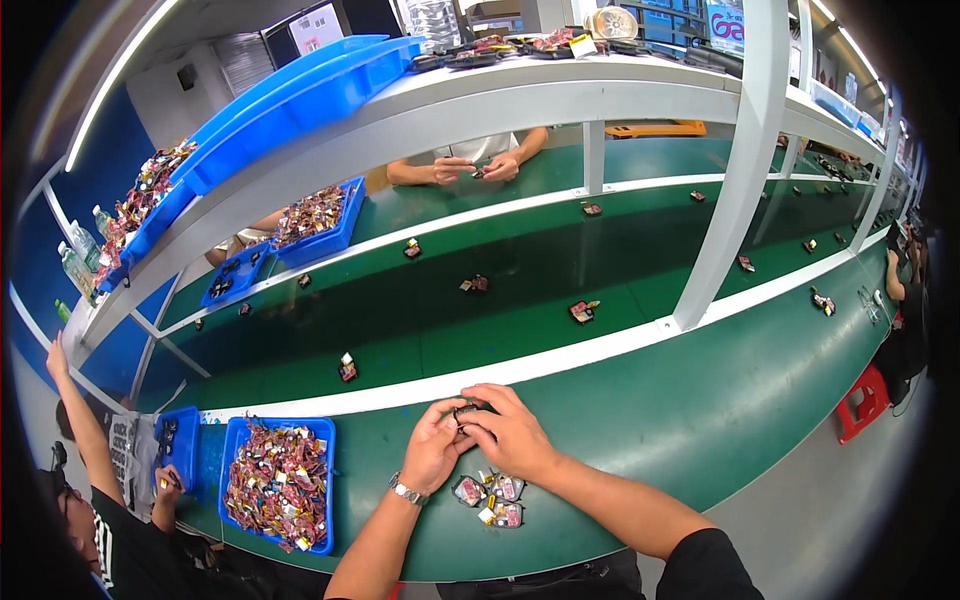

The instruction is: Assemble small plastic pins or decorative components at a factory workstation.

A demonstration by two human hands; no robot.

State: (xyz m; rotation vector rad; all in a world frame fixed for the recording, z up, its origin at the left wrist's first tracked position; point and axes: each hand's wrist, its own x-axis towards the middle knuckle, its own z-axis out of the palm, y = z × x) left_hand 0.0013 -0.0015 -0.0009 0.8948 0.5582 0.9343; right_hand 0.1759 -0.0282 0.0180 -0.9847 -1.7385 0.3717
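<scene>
Both bare hands meet over the dark green smooth tabletop, near the white rail along its far edge. Left hand, metal-banded wristwatch at the wrist: fingers curled in, pinching a small black part. Right hand: fingers bent over the same part from the other side, also closed on it. Part is up between the fingertips, mostly covered; exact shape and which fingertip bears most can't be told.

Just below the hands, on the tabletop: loose cluster of small black-rimmed reddish assemblies with white-and-yellow tabs, bunched close together. Left of the left forearm: blue rectangular plastic bin, heaped with similar red, white and yellow pieces. Beyond it, a smaller blue plastic tray with black pieces, a co-worker's hand beside it.

Risks, my judgement: part is tiny, so a slipping pinch could drop it into the cluster, hard to pick out again. Pressing unevenly from two sides might bend it or strain any thin leads. Right forearm sits close to the cluster; a low sweep could scatter pieces. Heap looks full, so a knock to the bin could spill some.
</scene>
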